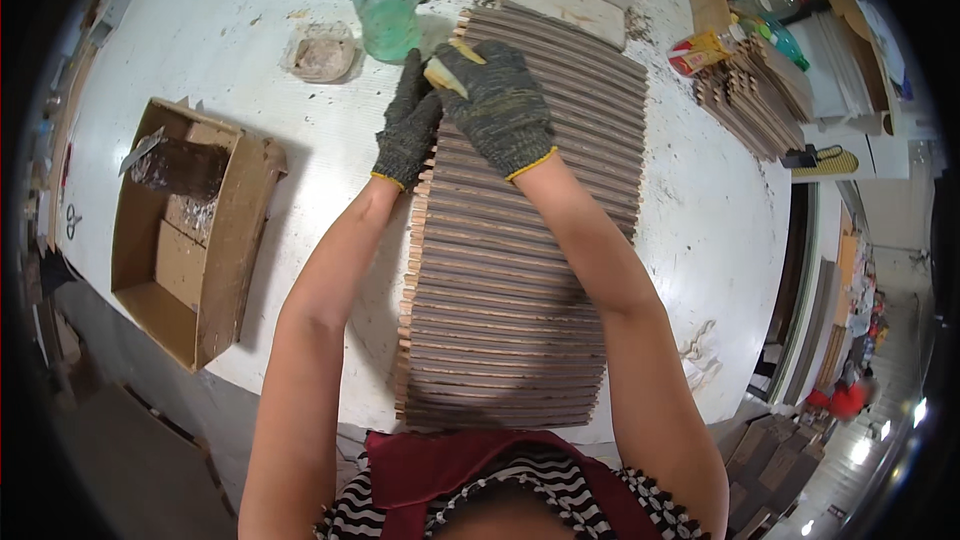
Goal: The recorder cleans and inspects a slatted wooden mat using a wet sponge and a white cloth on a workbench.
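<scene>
A long row of thin wooden strips (520, 270), grey-brown with pale end faces along the left, lies packed side by side on the white table. Both my hands are at its far left part, in dark grey knit gloves with yellow cuff edges. My left hand (408, 130) lies along the strips' left ends, its fingers stretched away from me. My right hand (495, 105) rests over the strips with curled fingers. Pale yellow pieces (447, 78) show at its fingertips; whether they are held or wrapped round the fingers I cannot tell.
A green-capped bottle (388, 10) and a small clear tray (322, 52) stand beyond my left hand. An open cardboard box (190, 230) is at the left, with scissors (72, 221) beside it. Pale slabs (565, 5) lie beyond the row. More strips (755, 95) are stacked far right.
</scene>
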Demonstrator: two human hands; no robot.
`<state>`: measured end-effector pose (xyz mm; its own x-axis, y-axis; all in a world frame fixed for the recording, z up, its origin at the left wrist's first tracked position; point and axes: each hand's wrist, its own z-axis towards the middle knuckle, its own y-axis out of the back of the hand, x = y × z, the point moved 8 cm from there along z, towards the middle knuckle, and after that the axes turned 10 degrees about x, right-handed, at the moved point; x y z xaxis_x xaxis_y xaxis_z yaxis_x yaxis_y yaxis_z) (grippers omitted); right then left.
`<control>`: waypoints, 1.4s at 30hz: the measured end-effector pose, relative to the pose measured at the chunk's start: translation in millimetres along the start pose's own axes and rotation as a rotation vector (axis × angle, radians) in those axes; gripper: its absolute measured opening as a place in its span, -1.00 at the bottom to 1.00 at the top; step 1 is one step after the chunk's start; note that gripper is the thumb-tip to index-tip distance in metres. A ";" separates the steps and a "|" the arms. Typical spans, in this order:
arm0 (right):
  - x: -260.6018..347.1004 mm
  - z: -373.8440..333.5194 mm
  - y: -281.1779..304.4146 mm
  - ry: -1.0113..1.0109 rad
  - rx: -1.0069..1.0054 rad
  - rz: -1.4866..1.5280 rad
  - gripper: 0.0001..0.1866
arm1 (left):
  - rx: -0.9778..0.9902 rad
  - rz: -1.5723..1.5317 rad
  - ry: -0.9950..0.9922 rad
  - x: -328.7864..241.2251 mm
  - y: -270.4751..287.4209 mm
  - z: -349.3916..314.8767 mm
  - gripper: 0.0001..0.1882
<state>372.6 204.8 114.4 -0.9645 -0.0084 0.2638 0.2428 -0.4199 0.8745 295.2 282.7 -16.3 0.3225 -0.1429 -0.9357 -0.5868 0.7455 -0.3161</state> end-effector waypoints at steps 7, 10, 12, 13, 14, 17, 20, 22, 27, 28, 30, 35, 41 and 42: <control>-63.9 -68.1 68.0 -0.109 0.069 -0.261 -0.57 | -0.006 0.045 0.014 1.0 10.0 -3.7 -0.29; -161.6 -132.2 109.6 -0.458 0.179 -0.471 -0.53 | 0.010 0.007 0.002 -0.3 3.8 0.1 -0.30; -180.5 -155.1 125.1 -0.533 0.225 -0.585 -0.52 | 0.035 0.067 0.016 -1.0 10.9 -1.3 -0.32; -183.6 -159.8 133.3 -0.596 0.193 -0.523 -0.52 | 0.049 0.129 0.022 -6.3 6.3 2.3 -0.33; -187.1 -165.1 140.1 -0.661 0.158 -0.459 -0.51 | 0.027 0.110 0.110 -5.5 5.4 1.3 -0.38; -124.4 -129.0 121.4 -0.410 -0.036 -0.253 -0.54 | 0.055 0.155 0.124 -23.0 -8.0 8.1 -0.44; -56.0 -83.4 66.9 -0.127 -0.159 -0.067 -0.63 | 0.183 0.530 0.039 -37.6 -12.2 12.4 -0.53; -25.7 -47.9 46.0 -0.112 -0.124 0.105 -0.72 | 0.169 0.496 0.034 -33.3 -13.7 7.5 -0.57; -64.0 -50.8 30.9 -0.129 -0.056 0.012 -0.83 | 0.137 0.336 0.081 -14.7 -24.7 10.9 -0.57; -84.5 -63.7 31.6 -0.110 -0.035 -0.038 -0.83 | 0.157 0.350 0.044 -19.0 -24.3 10.9 -0.57; -109.5 -93.0 59.3 -0.061 -0.071 -0.256 -0.79 | 0.161 0.367 0.006 -24.9 -16.0 9.4 -0.57; -214.7 -175.4 137.9 -0.740 0.225 -0.530 -0.65 | 0.156 0.496 -0.067 -23.0 -16.6 11.5 -0.59; -60.0 -133.5 83.4 -0.016 -0.165 -0.045 -0.49 | 0.154 0.453 -0.043 -30.8 -24.7 9.4 -0.57; -30.4 -118.5 53.9 -0.117 0.110 0.146 -0.53 | 0.151 0.445 -0.020 -28.8 -20.1 6.7 -0.57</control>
<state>402.8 74.8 105.3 -0.9011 0.0461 0.4312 0.3955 -0.3204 0.8608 302.7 276.2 18.0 0.0798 0.2236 -0.9714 -0.5570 0.8182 0.1426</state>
